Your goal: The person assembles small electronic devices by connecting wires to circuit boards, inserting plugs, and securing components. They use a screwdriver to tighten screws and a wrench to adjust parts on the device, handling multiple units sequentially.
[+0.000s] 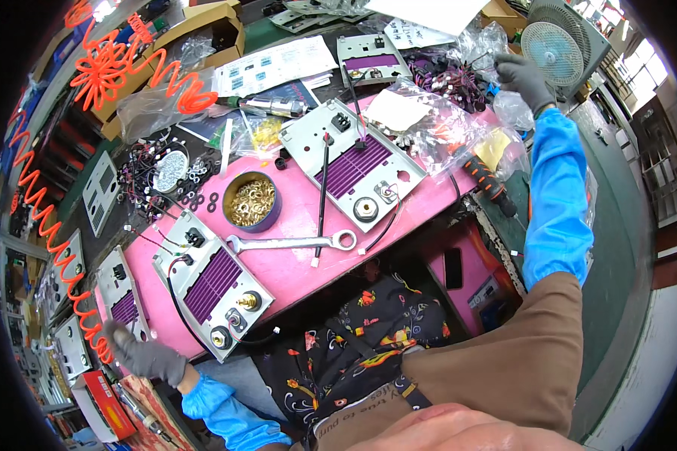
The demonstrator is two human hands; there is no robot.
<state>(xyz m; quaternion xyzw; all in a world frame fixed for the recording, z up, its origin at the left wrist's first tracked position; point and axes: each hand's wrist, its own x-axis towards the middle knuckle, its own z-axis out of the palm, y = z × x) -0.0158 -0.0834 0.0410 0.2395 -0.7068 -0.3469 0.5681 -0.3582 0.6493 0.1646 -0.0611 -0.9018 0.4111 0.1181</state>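
Observation:
My left hand (149, 356), in a grey glove, is at the lower end of a small grey panel (120, 289) with a purple grille; its fingers are apart. At the far right my gloved right hand (526, 81) reaches over clear plastic bags beside a heap of purple and black wire harnesses (447, 79). Its fingers are bent together, and what they hold cannot be made out. Between my hands lie two larger panels with purple grilles, a nearer panel (217, 276) with brass fittings and a farther panel (344, 171) with a round fitting and black cables.
On the pink mat (293, 278) are a combination wrench (289, 243) and a tin of brass nuts (252, 203). Black wires and rings (154, 169) lie left. Behind are a power screwdriver (271, 107) and papers (274, 64); an orange-black screwdriver (489, 184) lies right. A coiled orange hose (41, 207) hangs left.

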